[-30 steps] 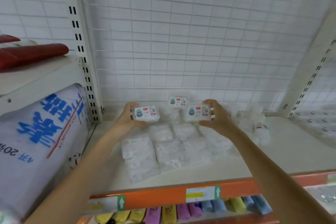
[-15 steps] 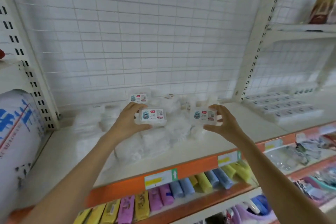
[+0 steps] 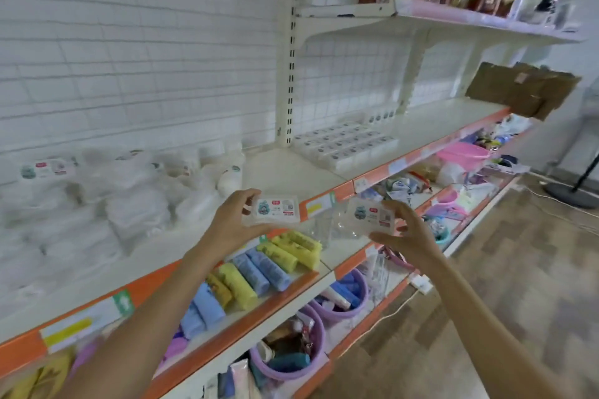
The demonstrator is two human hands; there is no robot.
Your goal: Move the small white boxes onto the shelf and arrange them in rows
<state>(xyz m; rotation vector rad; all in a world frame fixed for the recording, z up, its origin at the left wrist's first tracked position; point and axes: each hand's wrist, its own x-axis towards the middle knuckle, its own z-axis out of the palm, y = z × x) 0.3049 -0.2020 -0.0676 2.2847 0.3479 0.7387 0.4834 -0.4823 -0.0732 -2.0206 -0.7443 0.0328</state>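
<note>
The left hand (image 3: pixel 231 220) grips a small white box (image 3: pixel 275 209) with thumb and fingers curled round its left end, its label with a blue-green picture and a red mark facing the camera; the print is too small to read. The right hand (image 3: pixel 406 238) holds a second small white box (image 3: pixel 372 215) from below and from the right, its fingertips (image 3: pixel 393 204) on the upper edge, and this box is tilted and smeared by motion blur so that its lower edge melts into the clear wrapping around it. Both boxes are in the air in front of the orange front edge of the shelf (image 3: pixel 291 172), apart from each other and not touching the shelf. On the left part of that shelf lies a heap of white packs (image 3: pixel 136 204), washed out and blurred, so that single packs can hardly be told apart; one labelled box (image 3: pixel 45 168) lies atop it at the far left. Farther right, past the slotted white upright (image 3: pixel 290 52), flat rows of small white boxes (image 3: pixel 346 144) lie on the shelf, near the wire back grid. Below, rolled bags in yellow and blue (image 3: pixel 259 269) lie side by side, and purple baskets (image 3: pixel 291 363) sit on the lowest level, partly cut off by the forearms. A brown cardboard piece (image 3: pixel 522 92) lies at the far right end of the shelf.
</note>
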